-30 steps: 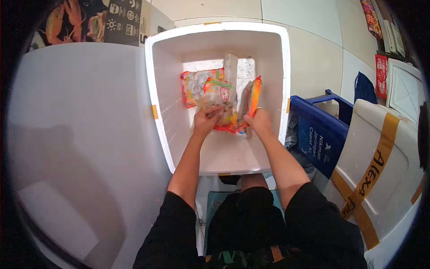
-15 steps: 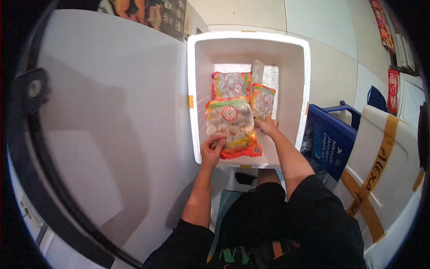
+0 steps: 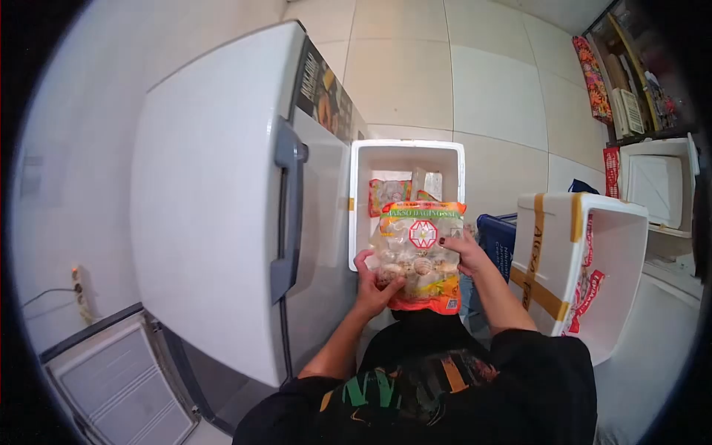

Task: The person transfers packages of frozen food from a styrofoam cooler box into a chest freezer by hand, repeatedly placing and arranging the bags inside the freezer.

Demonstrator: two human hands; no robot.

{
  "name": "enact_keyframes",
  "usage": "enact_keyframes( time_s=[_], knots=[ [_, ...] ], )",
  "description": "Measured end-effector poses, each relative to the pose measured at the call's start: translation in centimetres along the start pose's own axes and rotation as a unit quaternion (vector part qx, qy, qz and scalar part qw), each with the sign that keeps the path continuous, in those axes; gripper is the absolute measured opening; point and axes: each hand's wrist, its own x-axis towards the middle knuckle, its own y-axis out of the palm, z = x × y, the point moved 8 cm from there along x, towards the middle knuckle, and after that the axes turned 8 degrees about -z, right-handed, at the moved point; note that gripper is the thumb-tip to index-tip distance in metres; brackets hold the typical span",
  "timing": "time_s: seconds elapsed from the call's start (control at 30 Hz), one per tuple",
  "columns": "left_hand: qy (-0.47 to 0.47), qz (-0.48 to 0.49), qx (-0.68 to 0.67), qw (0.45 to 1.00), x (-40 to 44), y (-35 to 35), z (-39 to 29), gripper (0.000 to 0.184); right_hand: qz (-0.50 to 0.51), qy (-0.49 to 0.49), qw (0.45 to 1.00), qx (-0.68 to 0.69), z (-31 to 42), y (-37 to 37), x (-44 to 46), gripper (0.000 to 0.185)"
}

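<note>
A clear plastic bag of round pale food pieces, with red-orange edges and a green band, is held up near my chest. My left hand grips its lower left side. At its right edge, my right hand pinches the bag with the thumb on the front. Beyond and partly behind it stands a white foam box. Inside the box lie another orange-edged bag and a clear, frosty pack; the held bag hides the rest.
A white chest freezer with a grey handle is at the left. To the right are a blue crate and an open, taped white foam box with red-printed packs. Shelving and a white lidded container stand farther right.
The bag has risen out of the foam box towards my chest. My right hand has moved from inside the box to the bag's right edge. The view has pulled back.
</note>
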Motion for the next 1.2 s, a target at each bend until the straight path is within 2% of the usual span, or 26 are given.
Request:
enact_keyframes(
  time_s=[0.13, 0.17, 0.2, 0.3, 0.33, 0.53, 0.73, 0.87, 0.93, 1.03, 1.07, 1.17, 1.2],
  knots=[
    [-0.064, 0.005, -0.103, 0.993, -1.9, 2.1, -5.8, 0.050, 0.038, -0.023, 0.997, -0.071, 3.8, 4.7, -4.3, 0.051],
    [-0.093, 0.014, -0.115, 0.989, -2.1, 2.2, -6.5, 0.049, 0.067, -0.060, 0.991, -0.099, 4.3, 6.0, -4.7, 0.050],
    [-0.090, 0.037, -0.080, 0.992, -2.4, 2.4, -7.6, 0.046, 0.097, -0.096, 0.982, -0.127, 4.7, 7.2, -5.2, 0.050],
    [-0.070, 0.043, -0.024, 0.996, -3.0, 2.3, -8.5, 0.041, 0.113, -0.081, 0.985, -0.103, 5.1, 8.7, -6.8, 0.048],
    [-0.092, 0.035, -0.030, 0.995, -3.8, 3.1, -10.3, 0.040, 0.119, -0.094, 0.982, -0.110, 5.2, 8.9, -7.0, 0.044],
    [-0.013, -0.018, -0.036, 0.999, -6.4, 0.6, -10.8, 0.041, 0.103, -0.093, 0.988, -0.073, 2.4, 10.6, -7.7, 0.039],
    [0.047, -0.112, -0.054, 0.991, -8.4, -0.6, -10.0, 0.041, 0.119, -0.095, 0.974, -0.169, 1.4, 11.3, -6.0, 0.036],
    [0.018, -0.046, -0.019, 0.999, -6.2, 5.6, -9.4, 0.040, 0.052, -0.123, 0.983, -0.126, 5.9, 5.7, -8.8, 0.033],
    [0.039, -0.033, 0.044, 0.998, -5.6, 8.9, -9.7, 0.039, 0.039, -0.168, 0.971, -0.168, 8.5, 2.5, -10.2, 0.031],
    [0.016, 0.055, 0.034, 0.998, -4.0, 11.9, -10.9, 0.039, 0.010, -0.181, 0.979, -0.096, 11.6, 2.7, -13.2, 0.029],
    [0.011, 0.074, 0.040, 0.996, -3.4, 10.9, -10.8, 0.039, -0.009, -0.176, 0.981, -0.082, 11.0, 3.0, -12.9, 0.029],
    [0.000, -0.011, 0.035, 0.999, -4.7, 1.4, -9.0, 0.039, 0.082, -0.102, 0.986, -0.103, 5.6, 9.2, -8.8, 0.029],
    [-0.029, -0.067, 0.002, 0.997, -5.1, -2.3, -7.7, 0.039, 0.105, -0.066, 0.985, -0.118, 3.6, 11.5, -8.0, 0.029]
  ],
)
